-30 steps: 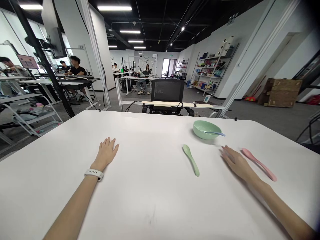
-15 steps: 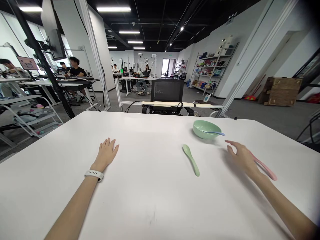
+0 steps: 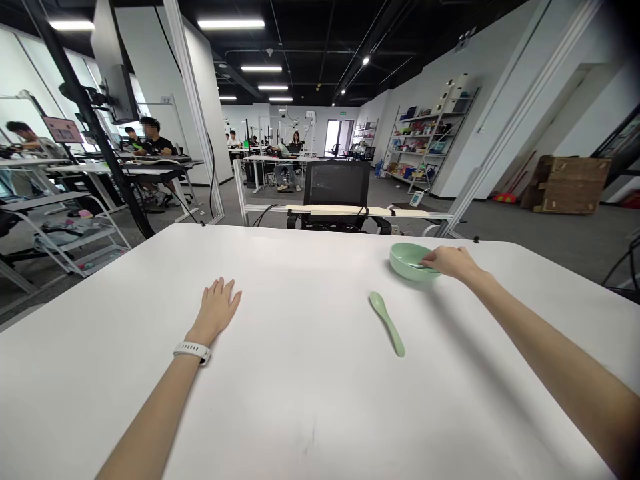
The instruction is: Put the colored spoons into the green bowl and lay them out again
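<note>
The green bowl (image 3: 403,256) sits near the far right edge of the surface (image 3: 300,407), my right hand (image 3: 453,263) at its rim, fingers (image 3: 431,262) together; clamped or not, I cannot tell. A light pinch suits the thin spoon (image 3: 414,265) inside. My left hand (image 3: 216,309) lies flat, open.

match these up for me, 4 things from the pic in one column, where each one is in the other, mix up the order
Things:
1. left hand
2. right hand
3. pale green spoon
4. white wristband

Places:
a. around a wrist
b. lying between the hands on the white table
c. at the rim of the green bowl
d. palm down on the table

Pairs: 1-d, 2-c, 3-b, 4-a
</note>
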A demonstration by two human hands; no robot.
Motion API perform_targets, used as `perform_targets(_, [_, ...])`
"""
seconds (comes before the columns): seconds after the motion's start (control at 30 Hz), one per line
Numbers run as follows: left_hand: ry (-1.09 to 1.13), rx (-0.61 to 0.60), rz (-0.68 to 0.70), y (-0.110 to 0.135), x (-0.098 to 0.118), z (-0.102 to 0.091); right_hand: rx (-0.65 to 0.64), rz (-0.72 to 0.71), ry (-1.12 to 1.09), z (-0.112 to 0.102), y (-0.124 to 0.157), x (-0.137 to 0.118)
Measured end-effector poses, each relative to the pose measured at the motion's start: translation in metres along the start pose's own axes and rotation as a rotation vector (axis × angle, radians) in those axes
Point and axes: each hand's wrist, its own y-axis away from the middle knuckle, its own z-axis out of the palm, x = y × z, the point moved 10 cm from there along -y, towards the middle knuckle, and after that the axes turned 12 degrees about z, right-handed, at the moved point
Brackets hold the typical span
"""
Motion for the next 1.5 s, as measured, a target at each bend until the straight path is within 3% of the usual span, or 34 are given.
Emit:
perform_targets(0.17, [0.014,-0.027,-0.018,0.000,0.000,0.000,-0.021,0.040,-0.017,0.005,-0.003,-0.006])
perform_targets(0.33, [0.011,-0.002,-0.003,0.000,0.000,0.001,0.048,0.078,-0.073,-0.007,0.004,-0.001])
perform_targets(0.43, [-0.002,0.017,0.004,0.000,-0.001,0.002,0.127,0.098,-0.123,-0.020,0.018,0.013])
perform_targets(0.57, [-0.011,0.027,-0.012,-0.001,-0.004,0.005,0.282,0.158,-0.380,-0.033,0.059,0.052])
perform_targets(0.67, [-0.008,0.030,0.000,-0.002,-0.006,0.007,0.327,0.223,-0.519,-0.019,0.099,0.081])
perform_targets(0.8, [0.007,0.033,0.018,-0.005,-0.010,0.010,0.243,0.266,-0.610,0.020,0.139,0.095])
perform_targets(0.9, [0.011,0.033,0.012,-0.006,-0.012,0.010,0.161,0.256,-0.651,0.046,0.151,0.092])
perform_targets(1.03, [0.010,0.031,0.010,-0.006,-0.013,0.010,0.136,0.274,-0.662,0.066,0.157,0.088])
perform_targets(1.2, [0.015,0.046,0.000,-0.006,-0.013,0.010,0.101,0.296,-0.670,0.078,0.162,0.087])
perform_targets(1.5, [0.037,0.106,0.010,-0.005,-0.012,0.003,0.137,0.296,-0.614,0.073,0.165,0.084])
